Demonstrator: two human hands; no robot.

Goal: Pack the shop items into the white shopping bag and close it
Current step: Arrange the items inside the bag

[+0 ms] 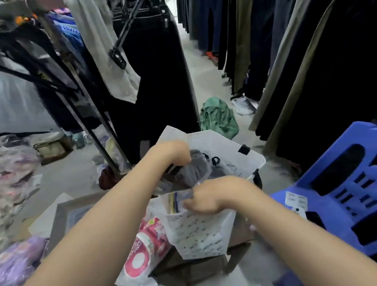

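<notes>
Surroundings: blue plastic chair (350, 191) at 3 o'clock, pink-and-white packet (145, 247) at 8 o'clock, hanging dark trousers (312, 48) lining a narrow floor aisle toward 12. White shopping bag (201, 232), centre, open-topped. Left hand (179, 153) plunged inside among grey clothing (194, 167), grip hidden. Right hand (211, 196) pinches the near rim.
</notes>
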